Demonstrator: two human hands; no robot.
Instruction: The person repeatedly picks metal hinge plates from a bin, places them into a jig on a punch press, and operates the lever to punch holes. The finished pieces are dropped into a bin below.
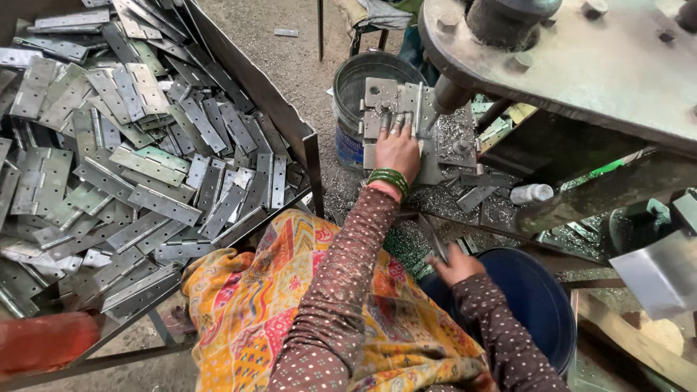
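Pressing the hinge plate [388,109] flat on the press bed with the left hand [398,149], fingers spread, just beside the punch. Gripping a thin metal strip [434,239] in the right hand [457,265], fingers closed. Best keeping fingertips clear and the plate square.

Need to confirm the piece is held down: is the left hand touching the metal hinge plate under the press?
Touching. The head view shows the left hand lying flat on the hinge plate, fingers spread across its surface with no gap visible.
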